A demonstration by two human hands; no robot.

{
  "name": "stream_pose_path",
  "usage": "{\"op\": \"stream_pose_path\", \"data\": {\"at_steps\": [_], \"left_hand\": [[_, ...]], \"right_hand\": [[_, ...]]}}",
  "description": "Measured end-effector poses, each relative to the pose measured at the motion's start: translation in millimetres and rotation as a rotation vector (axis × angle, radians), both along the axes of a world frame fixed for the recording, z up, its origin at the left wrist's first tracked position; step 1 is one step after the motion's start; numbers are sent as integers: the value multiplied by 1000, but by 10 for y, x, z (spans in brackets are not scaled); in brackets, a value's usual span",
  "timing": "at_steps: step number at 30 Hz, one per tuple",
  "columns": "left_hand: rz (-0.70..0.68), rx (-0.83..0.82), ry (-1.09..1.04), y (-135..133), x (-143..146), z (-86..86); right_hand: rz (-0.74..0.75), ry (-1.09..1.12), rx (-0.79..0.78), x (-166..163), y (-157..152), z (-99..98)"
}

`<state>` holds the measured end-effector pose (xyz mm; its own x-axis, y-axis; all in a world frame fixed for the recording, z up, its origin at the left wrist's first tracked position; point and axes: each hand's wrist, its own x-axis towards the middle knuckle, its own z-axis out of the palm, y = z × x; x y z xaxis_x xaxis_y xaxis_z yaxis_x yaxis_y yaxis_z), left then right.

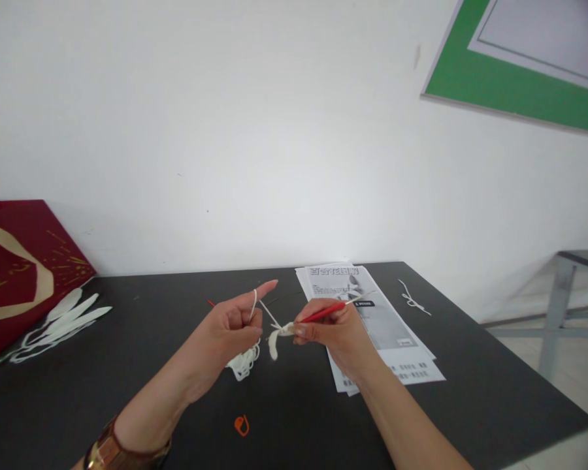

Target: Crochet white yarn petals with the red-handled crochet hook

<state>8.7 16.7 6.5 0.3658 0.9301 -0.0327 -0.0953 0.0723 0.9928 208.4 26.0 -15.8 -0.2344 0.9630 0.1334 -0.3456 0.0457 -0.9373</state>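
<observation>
Right hand [330, 329]: closed on a red crochet hook [329, 312], tip at a small white crocheted piece [277, 339] between the hands. Left hand [235, 326]: forefinger raised with yarn [253, 305] looped over it, other fingers curled on the strand; loose yarn trails to the table [127, 365]. Work: only a short stub made, most yarn unworked. Nearby: orange stitch marker [242, 425], printed sheets [387, 333], yarn scrap [412, 299], white petal pieces [66, 320], red bag [17, 267].
</observation>
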Motion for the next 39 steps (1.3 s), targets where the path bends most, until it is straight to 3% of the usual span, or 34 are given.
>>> {"op": "stream_pose_path", "data": {"at_steps": [4,7,9,13,17,24,29,34,39], "left_hand": [[71,225,260,22,29,-15],[40,429,383,-46,85,-43],[0,466,397,-103,115,-44],[31,401,415,-132,131,20],[101,143,290,-54,122,66],[37,-106,237,39,169,-82],[78,-2,327,43,181,-111],[19,155,328,67,154,-168],[23,197,321,55,147,-153]], "right_hand": [[-7,-42,11,-36,-39,76],[-18,-79,-11,-55,-53,111],[-25,-95,-46,-55,-55,109],[-29,-109,-38,-37,-58,84],[-25,-163,66,-26,-77,89],[-48,-363,283,-46,-144,146],[-35,-435,300,-52,-152,127],[-44,-407,230,-53,-136,104],[-57,-366,207,-55,-113,91]]}}
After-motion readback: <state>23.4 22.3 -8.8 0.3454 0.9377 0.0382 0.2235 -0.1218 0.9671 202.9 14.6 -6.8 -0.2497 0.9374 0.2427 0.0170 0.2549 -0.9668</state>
